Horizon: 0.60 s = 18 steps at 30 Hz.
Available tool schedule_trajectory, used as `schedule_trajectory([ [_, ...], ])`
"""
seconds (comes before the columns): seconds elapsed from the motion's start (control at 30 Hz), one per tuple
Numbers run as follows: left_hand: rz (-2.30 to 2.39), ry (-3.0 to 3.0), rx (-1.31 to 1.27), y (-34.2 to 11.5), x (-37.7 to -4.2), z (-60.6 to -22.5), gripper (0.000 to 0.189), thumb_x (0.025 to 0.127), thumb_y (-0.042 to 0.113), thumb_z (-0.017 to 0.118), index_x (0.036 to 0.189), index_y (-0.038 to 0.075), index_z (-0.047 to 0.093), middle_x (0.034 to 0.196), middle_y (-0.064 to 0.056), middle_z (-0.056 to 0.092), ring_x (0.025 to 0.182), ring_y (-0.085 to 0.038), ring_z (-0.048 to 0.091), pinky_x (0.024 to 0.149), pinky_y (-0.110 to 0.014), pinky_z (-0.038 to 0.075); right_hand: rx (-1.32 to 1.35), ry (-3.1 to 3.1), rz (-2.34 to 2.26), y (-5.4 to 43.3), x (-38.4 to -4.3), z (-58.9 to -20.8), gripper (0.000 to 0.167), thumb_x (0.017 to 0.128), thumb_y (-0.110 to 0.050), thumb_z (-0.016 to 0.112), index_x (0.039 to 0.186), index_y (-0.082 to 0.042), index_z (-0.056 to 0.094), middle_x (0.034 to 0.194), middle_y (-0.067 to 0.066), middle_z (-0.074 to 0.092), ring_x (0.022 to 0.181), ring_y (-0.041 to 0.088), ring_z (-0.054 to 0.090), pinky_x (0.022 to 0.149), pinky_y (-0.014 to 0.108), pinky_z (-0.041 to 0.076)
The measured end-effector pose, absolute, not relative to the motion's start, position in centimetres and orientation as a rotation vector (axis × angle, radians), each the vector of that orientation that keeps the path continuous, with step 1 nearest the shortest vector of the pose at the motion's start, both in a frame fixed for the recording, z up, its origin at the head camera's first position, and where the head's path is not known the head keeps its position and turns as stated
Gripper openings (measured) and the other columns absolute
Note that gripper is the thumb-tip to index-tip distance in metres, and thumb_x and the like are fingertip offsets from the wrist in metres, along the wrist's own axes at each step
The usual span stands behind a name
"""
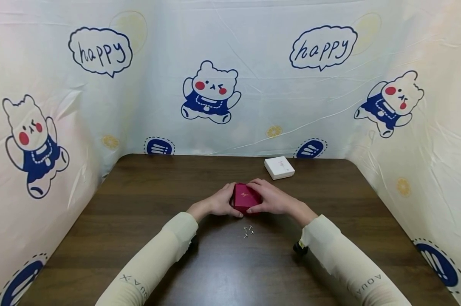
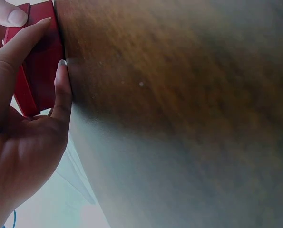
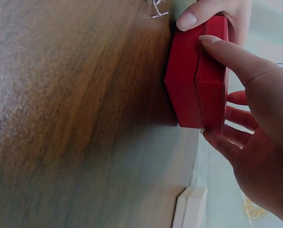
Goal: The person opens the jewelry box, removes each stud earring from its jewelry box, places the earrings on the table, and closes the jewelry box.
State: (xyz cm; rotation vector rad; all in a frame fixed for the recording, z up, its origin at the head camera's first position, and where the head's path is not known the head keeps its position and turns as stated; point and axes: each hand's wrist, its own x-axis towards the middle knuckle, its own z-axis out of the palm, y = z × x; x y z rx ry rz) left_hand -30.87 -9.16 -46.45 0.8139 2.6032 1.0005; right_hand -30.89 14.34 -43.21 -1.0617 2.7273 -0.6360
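A small red jewellery box [image 1: 245,198] with gold lettering on top sits on the table, lid down. My left hand [image 1: 221,201] grips its left side, thumb at the near lower edge. From the right, my right hand [image 1: 273,198] holds the lid. In the right wrist view, that thumb presses the upper part of the red box [image 3: 183,90], just above the seam, and the fingers curl round the far side. Several tiny silvery T-shaped pieces [image 1: 248,231] lie in front of the box.
Behind the right hand a white box [image 1: 279,167] stands near the back edge of the dark wooden table [image 1: 157,182]. A patterned curtain [image 1: 253,97] hangs behind the table and along both sides.
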Motion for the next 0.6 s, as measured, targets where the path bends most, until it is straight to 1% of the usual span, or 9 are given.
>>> schedule_trajectory([
  [0.27,0.961,2.614,0.804,-9.3,-30.8,-46.4,0.108,0.074,0.027,0.093,0.153,-0.006,0.027,0.135,-0.017,0.047,0.12,-0.027,0.051,0.105,-0.043,0.044,-1.103,2.72,-0.601,14.0,-31.1,-43.7,0.078,0.086,-0.039,0.083,0.147,-0.003,0.051,0.147,0.013,0.048,0.131,0.027,0.045,0.105,0.044,0.045],
  [0.5,0.953,2.622,0.796,-9.3,-30.8,-46.3,0.103,0.074,0.029,0.092,0.151,-0.004,0.033,0.135,-0.016,0.047,0.119,-0.025,0.051,0.104,-0.042,0.045,-1.094,2.726,-0.589,13.9,-31.2,-44.2,0.078,0.085,-0.04,0.084,0.145,-0.003,0.052,0.143,0.012,0.051,0.128,0.027,0.051,0.105,0.045,0.045],
  [0.6,0.937,2.622,0.788,-9.3,-30.7,-46.3,0.103,0.075,0.029,0.092,0.152,-0.004,0.032,0.138,-0.018,0.045,0.12,-0.025,0.051,0.105,-0.041,0.044,-1.082,2.727,-0.575,13.9,-31.2,-44.3,0.078,0.085,-0.041,0.083,0.145,-0.004,0.052,0.142,0.011,0.052,0.127,0.027,0.052,0.105,0.045,0.046],
])
